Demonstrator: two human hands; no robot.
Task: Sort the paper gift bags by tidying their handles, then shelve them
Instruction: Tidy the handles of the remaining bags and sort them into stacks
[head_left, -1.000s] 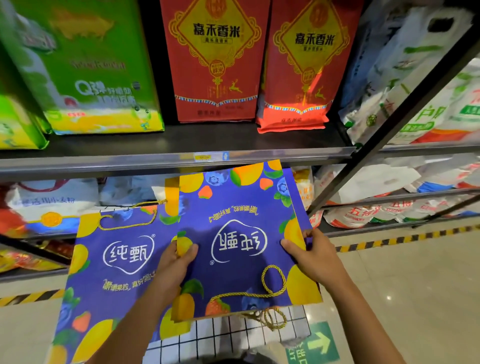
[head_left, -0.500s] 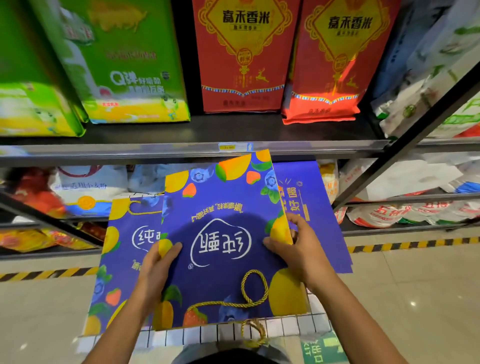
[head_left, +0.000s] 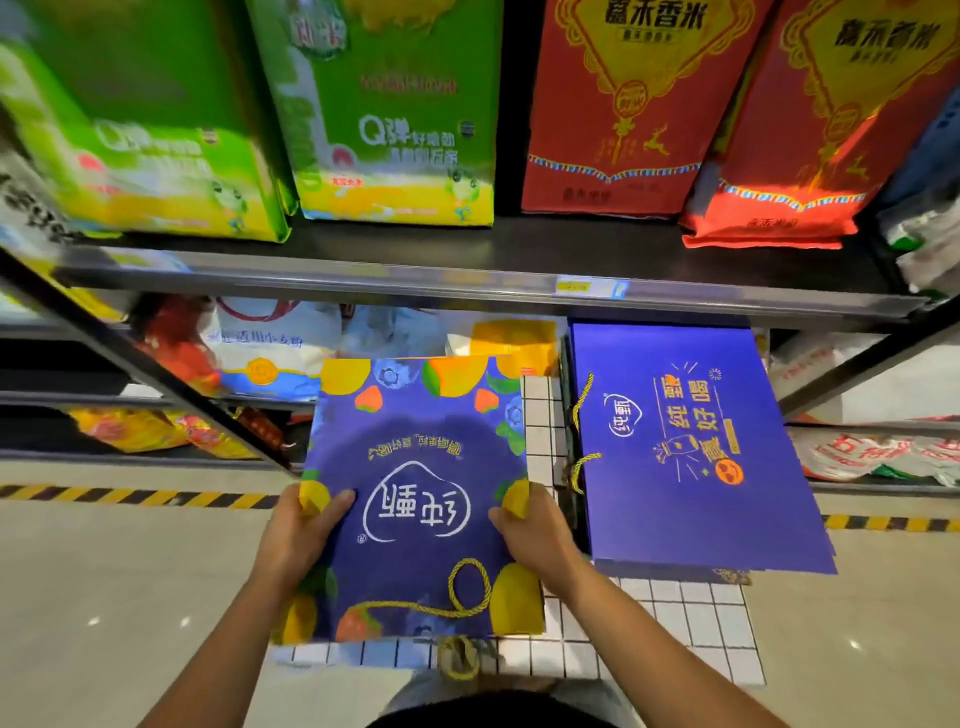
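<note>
A flat purple gift bag with fruit print (head_left: 415, 467) lies face up over a white grid-patterned surface (head_left: 691, 623), its logo upside down to me. Its gold rope handle (head_left: 457, 592) curls on the near end. My left hand (head_left: 301, 535) grips the bag's left edge, thumb on top. My right hand (head_left: 535, 535) grips the right edge the same way. A stack of plain purple gift bags (head_left: 696, 447) lies flat to the right, gold handles (head_left: 582, 431) at its left side.
A dark metal shelf (head_left: 467, 286) hangs right above, carrying green boxes (head_left: 395, 114) and red rice boxes (head_left: 623, 104). Lower shelves hold sacks and packets (head_left: 270, 353). A yellow-black floor stripe (head_left: 130, 496) runs along the shelf base. Beige tiled floor lies left and right.
The two fruit-print bags that lay spread apart are now squared into one pile between my hands. The view has shifted so the plain purple stack shows fully on the right.
</note>
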